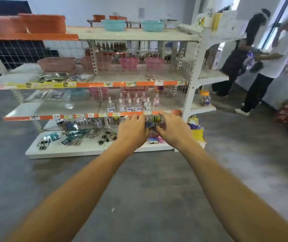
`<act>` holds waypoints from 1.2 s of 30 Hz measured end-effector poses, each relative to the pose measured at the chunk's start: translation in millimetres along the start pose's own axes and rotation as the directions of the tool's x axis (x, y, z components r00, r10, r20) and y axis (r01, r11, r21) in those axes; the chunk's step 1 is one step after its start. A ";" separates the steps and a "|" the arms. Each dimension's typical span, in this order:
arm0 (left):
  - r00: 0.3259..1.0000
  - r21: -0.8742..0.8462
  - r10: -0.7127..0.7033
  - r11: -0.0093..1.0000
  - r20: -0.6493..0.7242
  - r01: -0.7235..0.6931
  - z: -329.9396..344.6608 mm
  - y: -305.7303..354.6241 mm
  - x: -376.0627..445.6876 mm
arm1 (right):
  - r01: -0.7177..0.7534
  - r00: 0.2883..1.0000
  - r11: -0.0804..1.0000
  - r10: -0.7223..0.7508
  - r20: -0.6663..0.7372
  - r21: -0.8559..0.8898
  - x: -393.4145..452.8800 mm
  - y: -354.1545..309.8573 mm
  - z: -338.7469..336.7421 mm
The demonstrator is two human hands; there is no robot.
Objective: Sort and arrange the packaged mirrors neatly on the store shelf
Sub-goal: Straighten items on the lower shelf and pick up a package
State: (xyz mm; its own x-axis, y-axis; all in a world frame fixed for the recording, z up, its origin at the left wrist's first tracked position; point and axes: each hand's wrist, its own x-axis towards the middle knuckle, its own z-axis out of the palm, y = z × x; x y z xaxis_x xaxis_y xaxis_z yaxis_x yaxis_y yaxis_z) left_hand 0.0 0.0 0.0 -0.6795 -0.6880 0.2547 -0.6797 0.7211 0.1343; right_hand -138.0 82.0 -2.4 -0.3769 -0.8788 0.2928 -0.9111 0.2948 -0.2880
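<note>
Left hand (133, 130) and right hand (172, 128): both outstretched, fingers curled around a small blue packaged item (150, 124) held between them, blurred; mirror not confirmable. Position: before bottom shelf (66, 151), right end. Adjacent: pink and blue packets (154, 139) beneath; pump bottles (128, 105) on the shelf above.

Shop, price-tagged shelving (94, 84), stocked pump bottles (129, 104)

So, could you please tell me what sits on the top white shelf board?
On the top white shelf board stand two teal plastic basins, with orange plastic bins to their left. The basins' insides are hidden by their rims.
</note>
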 end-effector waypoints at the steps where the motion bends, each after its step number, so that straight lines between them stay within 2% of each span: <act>1: 1.000 0.002 -0.004 1.000 -0.013 0.004 4.4 -2.9 7.9 | -0.002 1.000 1.000 0.003 -0.014 0.011 7.1 4.2 3.4; 8: 0.999 0.001 -0.011 1.000 -0.053 0.011 62.8 -4.3 90.4 | 0.009 0.994 1.000 -0.010 -0.105 -0.007 70.9 53.2 33.0; 19: 0.994 0.005 -0.079 0.997 -0.069 0.080 119.8 4.3 278.8 | 0.055 0.995 0.998 -0.054 -0.079 0.013 251.6 158.3 74.6; 29: 0.993 0.009 -0.116 0.993 -0.030 0.116 160.6 -42.1 407.8 | 0.058 0.998 0.998 -0.058 -0.015 0.031 380.8 187.7 125.7; 36: 0.994 -0.082 -0.107 0.991 -0.034 0.104 190.3 -96.6 503.1 | 0.004 1.000 1.000 -0.005 0.024 0.011 485.7 183.7 165.1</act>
State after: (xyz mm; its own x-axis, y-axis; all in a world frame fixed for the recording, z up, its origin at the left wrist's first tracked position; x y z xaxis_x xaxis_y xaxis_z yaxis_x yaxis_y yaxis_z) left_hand -328.8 -431.4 -67.1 -0.5931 -0.7582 0.2709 -0.7218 0.6498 0.2384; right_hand -460.9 -352.7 -63.5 -0.3686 -0.8888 0.2725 -0.9109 0.2868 -0.2966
